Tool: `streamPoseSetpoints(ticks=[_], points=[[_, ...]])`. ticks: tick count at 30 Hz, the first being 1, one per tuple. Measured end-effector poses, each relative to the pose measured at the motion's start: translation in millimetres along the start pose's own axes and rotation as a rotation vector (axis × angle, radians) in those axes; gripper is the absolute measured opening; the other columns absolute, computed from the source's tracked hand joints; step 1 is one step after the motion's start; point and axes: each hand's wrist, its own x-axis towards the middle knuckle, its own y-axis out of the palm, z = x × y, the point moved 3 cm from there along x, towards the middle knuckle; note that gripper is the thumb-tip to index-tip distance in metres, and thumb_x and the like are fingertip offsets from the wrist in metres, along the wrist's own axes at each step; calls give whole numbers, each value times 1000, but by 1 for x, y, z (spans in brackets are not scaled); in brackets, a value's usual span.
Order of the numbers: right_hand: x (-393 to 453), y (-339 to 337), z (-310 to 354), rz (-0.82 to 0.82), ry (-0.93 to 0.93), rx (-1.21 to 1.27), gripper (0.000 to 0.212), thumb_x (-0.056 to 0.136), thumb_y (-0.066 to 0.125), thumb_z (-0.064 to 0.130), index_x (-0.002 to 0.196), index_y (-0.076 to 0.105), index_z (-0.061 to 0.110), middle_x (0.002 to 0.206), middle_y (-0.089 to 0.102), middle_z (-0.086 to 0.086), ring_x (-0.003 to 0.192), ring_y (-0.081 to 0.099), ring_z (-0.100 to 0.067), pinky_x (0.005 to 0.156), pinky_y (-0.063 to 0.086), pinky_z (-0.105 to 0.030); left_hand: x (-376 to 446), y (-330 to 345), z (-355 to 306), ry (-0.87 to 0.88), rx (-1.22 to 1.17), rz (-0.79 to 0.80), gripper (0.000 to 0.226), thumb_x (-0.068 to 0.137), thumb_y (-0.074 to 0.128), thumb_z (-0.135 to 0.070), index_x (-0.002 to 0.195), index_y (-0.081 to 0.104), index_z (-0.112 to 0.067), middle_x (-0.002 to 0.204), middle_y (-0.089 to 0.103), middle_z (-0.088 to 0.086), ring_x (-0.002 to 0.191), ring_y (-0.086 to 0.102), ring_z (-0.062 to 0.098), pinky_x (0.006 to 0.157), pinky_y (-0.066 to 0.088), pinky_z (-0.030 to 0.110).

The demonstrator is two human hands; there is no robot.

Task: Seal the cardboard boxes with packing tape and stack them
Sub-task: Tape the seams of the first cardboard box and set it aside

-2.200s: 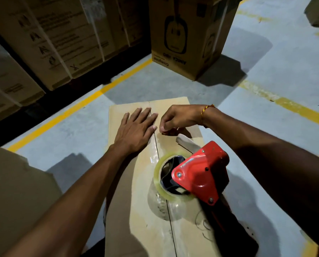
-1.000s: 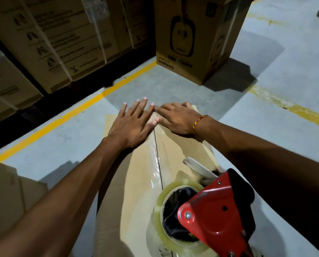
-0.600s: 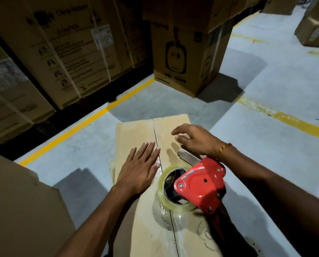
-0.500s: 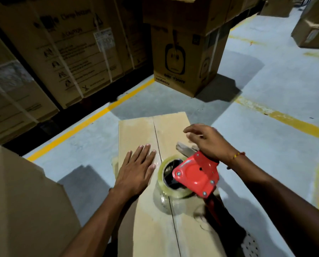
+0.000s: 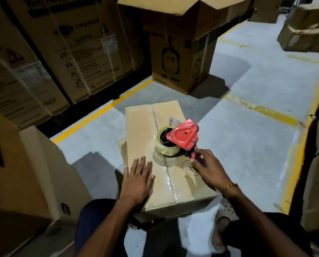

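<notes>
1. Left hand [image 5: 139, 179] lies flat, fingers straight, on the box [image 5: 155, 151] at 7 o'clock of its top.
2. Right hand [image 5: 206, 168] curls round the tape gun [image 5: 180, 139] handle, 4 o'clock of the roll.
3. Risk: lifting the gun could drag tape and peel the seam.
4. Box flaps closed, contents hidden.
5. Open box [image 5: 180, 52] at 12 o'clock: flaps up, inside not visible.

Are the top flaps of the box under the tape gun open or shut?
Shut: the box flaps lie flat, meeting at a taped center seam.
</notes>
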Motion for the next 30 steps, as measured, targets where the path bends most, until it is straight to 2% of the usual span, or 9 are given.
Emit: streamPoseSetpoints(ticks=[2, 5, 8, 12, 15, 17, 23, 27, 30], points=[[-9, 6, 1, 52, -27, -153, 43, 95, 65, 35, 134, 52, 24, 124, 55, -1, 113, 55, -24, 86, 45, -35, -20, 3, -4, -67, -65, -9, 79, 89, -7, -66, 161, 6, -35, 168, -16, -2, 154, -17, 22, 124, 0, 54], [-14, 10, 3, 66, 24, -338, 65, 95, 65, 42, 150, 36, 23, 136, 51, -9, 122, 48, -32, 96, 48, -43, -49, 8, -14, -232, -314, -48, 69, 100, 31, -65, 160, 10, -38, 164, -30, 3, 153, -17, 33, 121, 6, 58], [-12, 15, 4, 68, 127, -479, 61, 93, 65, 51, 138, 45, 16, 134, 55, -12, 121, 50, -34, 94, 49, -44, -74, 15, -21, -366, -634, -55, 90, 91, 60, -59, 161, 9, -35, 162, -33, 7, 154, -6, 40, 122, 14, 51], [-16, 20, 5, 33, 212, -502, 57, 92, 62, 54, 129, 51, 12, 131, 51, -13, 122, 45, -34, 94, 45, -44, -83, 20, -16, -318, -759, 26, 112, 80, 80, -48, 161, 4, -34, 166, -18, 8, 154, 0, 34, 122, 16, 47], [-20, 23, 2, 20, 215, -391, 56, 90, 67, 49, 127, 50, 11, 134, 38, -12, 122, 43, -38, 95, 44, -44, -81, 18, -8, -279, -853, -15, 110, 77, 85, -35, 160, 14, -29, 166, 4, 6, 153, 14, 29, 121, 19, 39], [-23, 24, -3, 52, 217, -287, 52, 92, 67, 42, 126, 48, 8, 133, 37, -13, 111, 53, -38, 84, 43, -37, -81, 19, -3, -276, -991, -42, 107, 77, 86, -34, 160, 18, -32, 167, 10, -1, 153, 16, 23, 120, 21, 40], [-40, 20, -9, 33, 225, -273, 38, 89, 67, 33, 112, 48, 10, 114, 54, -12, 91, 52, -29, 75, 34, -33, -72, 20, 7, -319, -1216, -44, 129, 50, 80, -80, 157, 15, -48, 168, 10, -11, 152, 20, 28, 115, 30, 64], [-61, 22, -7, -3, 266, -212, 32, 90, 66, 31, 106, 46, 12, 108, 55, -11, 91, 53, -29, 77, 35, -35, -49, 7, 17, -308, -1149, -78, 106, 74, 80, -52, 159, 19, -38, 167, 15, -8, 153, 19, 24, 122, 22, 55], [-76, 25, -4, -48, 337, -165, 31, 90, 65, 30, 104, 45, 11, 106, 56, -11, 96, 55, -36, 79, 35, -37, -24, -2, 27, -253, -1038, -95, 98, 79, 81, -50, 159, 25, -34, 166, 23, -9, 150, 25, 20, 122, 25, 49]])
